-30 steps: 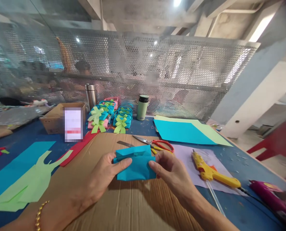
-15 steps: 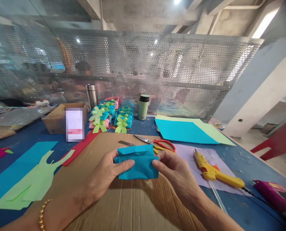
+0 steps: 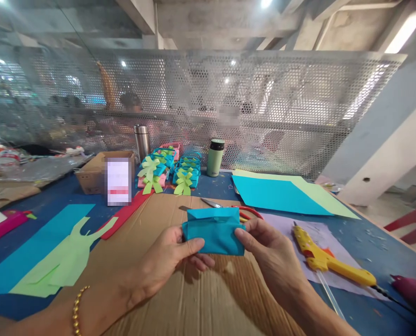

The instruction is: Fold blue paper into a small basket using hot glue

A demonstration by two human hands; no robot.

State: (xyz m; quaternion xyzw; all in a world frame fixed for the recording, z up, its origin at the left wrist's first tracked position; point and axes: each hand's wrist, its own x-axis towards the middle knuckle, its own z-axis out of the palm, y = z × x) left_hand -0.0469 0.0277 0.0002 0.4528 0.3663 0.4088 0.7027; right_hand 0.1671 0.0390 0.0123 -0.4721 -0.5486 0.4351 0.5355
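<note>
A small folded blue paper box (image 3: pixel 215 233) is held up between both hands above the brown cardboard sheet (image 3: pixel 179 308). My left hand (image 3: pixel 174 254) grips its left end, thumb across the front and fingers behind and below. At the right end, my right hand (image 3: pixel 264 245) pinches it with the thumb on the front; its other fingers are partly hidden. Just behind the box lie scissors (image 3: pixel 248 212) with red handles, partly covered by it. To the right, a yellow glue gun (image 3: pixel 334 263) with a clear glue stick rests on a lilac paper sheet (image 3: pixel 281 221).
Finished blue and pink paper baskets with green bows (image 3: pixel 185 175) stand at the back, beside a green flask (image 3: pixel 215 158) and a steel flask (image 3: pixel 142 142). Green cut paper (image 3: pixel 64 256) lies left. Blue sheets (image 3: pixel 281 193) lie back right. A cardboard box (image 3: pixel 88 175) stands left.
The head view has turned slightly left, so everything sits further right. The blue paper box stays in both hands, tipped a little; fingers of my left hand now show beneath it.
</note>
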